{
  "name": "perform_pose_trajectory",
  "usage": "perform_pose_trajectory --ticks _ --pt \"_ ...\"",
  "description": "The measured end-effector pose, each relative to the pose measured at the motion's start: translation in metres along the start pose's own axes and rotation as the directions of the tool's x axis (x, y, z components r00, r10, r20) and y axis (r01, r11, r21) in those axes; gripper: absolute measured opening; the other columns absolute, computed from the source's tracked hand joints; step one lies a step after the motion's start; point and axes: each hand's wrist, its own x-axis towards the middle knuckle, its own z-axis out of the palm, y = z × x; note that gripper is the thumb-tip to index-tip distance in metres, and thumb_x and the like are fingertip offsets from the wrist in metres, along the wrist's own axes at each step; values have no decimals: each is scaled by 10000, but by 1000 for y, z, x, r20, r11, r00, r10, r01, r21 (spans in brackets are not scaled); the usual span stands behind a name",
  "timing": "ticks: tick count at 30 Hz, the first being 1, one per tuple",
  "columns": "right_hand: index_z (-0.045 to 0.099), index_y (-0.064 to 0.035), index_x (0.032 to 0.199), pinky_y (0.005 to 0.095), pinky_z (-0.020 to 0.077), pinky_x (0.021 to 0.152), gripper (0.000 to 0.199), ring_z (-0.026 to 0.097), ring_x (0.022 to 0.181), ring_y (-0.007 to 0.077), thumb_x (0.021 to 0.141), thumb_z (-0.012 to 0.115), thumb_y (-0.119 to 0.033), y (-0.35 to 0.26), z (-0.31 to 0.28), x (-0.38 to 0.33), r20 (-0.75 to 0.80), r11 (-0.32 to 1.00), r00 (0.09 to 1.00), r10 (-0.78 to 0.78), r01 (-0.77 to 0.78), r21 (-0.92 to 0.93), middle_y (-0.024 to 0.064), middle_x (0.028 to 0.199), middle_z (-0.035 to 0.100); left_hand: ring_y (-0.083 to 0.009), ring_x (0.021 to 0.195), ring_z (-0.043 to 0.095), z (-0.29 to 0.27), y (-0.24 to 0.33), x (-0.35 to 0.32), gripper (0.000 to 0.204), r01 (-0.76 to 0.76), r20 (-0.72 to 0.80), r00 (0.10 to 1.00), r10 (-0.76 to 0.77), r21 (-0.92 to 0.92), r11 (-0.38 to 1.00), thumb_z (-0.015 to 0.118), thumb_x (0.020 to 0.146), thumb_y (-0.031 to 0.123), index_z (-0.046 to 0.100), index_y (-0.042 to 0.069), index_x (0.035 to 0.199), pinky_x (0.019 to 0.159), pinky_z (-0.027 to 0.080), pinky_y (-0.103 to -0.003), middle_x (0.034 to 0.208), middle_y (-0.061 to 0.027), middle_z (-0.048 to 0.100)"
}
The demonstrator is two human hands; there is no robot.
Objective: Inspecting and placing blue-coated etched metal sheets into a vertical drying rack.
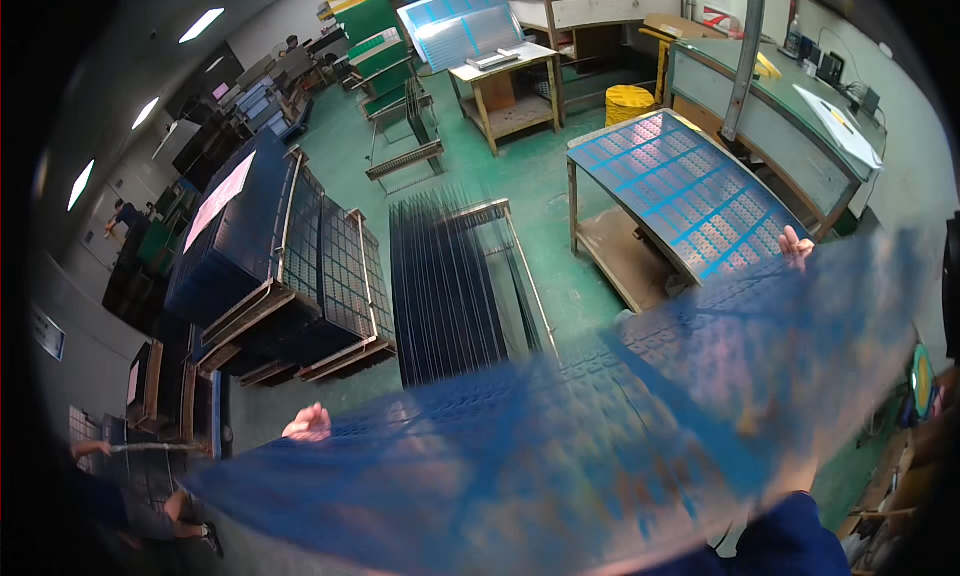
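Head view: gripping a large, motion-blurred blue-striped panel [560, 446] between left hand [308, 423] and right hand [797, 246], both curled closed at its far edge. Beyond, between the hands, upright dark sheets [445, 286]; past the right hand, a second striped panel [690, 191], then a round yellow container [628, 106].

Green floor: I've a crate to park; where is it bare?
Bare floor shows between the rack of upright dark sheets and the table bearing a blue-striped panel; also between the loaded racks at left and the low metal cart. The left side is crowded with those racks. The blue sheet in the left hand and right hand hides much nearer floor.
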Motion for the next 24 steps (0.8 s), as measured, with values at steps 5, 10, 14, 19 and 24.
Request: perform_pose_trajectory --ticks 5,10,14,19,24 --pt "477 -42 1212 377 428 959 390 522 1126 220 941 444 -321 14 -8 -3 54 999 998 -37 36 27 109 1219 520 -230 1006 567 300 -100 3 300 562 -123 825 -551 95 821 437 898 125 433 90 1196 881 474 -396 1153 -128 543" --pt "485 -35 1204 380 450 931 416 539 1103 231 942 423 -353 -34 32 -29 66 879 902 427 -431 202 119 1201 535 -262 1046 559 286 -119 -16 372 555 13 829 -559 95 826 484 888 266 425 94 1212 884 477 -452 1179 -131 540" --pt "491 -29 1198 383 467 908 440 553 1084 239 942 407 -378 -63 44 -65 154 590 661 734 -733 338 128 1186 546 -274 1056 551 302 -101 -8 401 708 126 703 -700 -37 705 468 900 303 448 76 1230 905 456 -463 1187 -132 541" --pt "529 -19 1151 321 524 764 370 630 870 194 938 445 -309 -60 44 -88 111 524 553 826 -825 213 94 1009 629 -291 1068 537 331 -128 -77 438 569 95 821 -563 -46 821 443 914 353 479 29 1206 946 423 -446 1198 -139 539" --pt "546 -24 1120 235 525 699 249 627 834 143 937 457 -168 -29 19 -101 130 674 720 682 -688 269 68 963 638 -299 1152 464 386 -159 -92 477 443 99 897 -432 -171 880 394 946 367 428 -6 1243 997 377 -421 1287 -142 460"
